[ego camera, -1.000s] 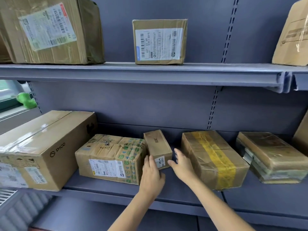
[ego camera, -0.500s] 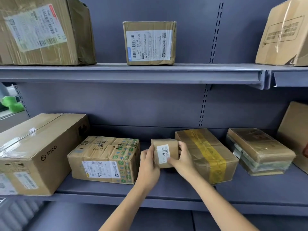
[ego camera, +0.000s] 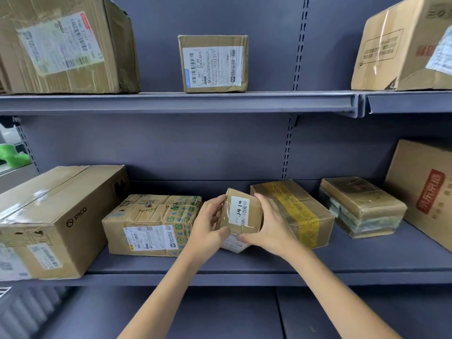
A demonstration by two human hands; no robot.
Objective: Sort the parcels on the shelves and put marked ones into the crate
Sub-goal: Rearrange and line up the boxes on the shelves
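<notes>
Both hands, the left hand (ego camera: 208, 226) and the right hand (ego camera: 271, 228), are now tilting the small parcel (ego camera: 241, 214) further up than before, clasping its sides, its white label "J414" facing 12 o'clock.

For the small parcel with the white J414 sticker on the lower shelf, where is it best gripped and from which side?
Probably by its two short side faces, coming from the front. The small parcel is narrow enough to span, and the left hand and right hand already clamp it that way, which leaves the sticker readable. The neighbouring parcels on either side leave only the front open.
</notes>
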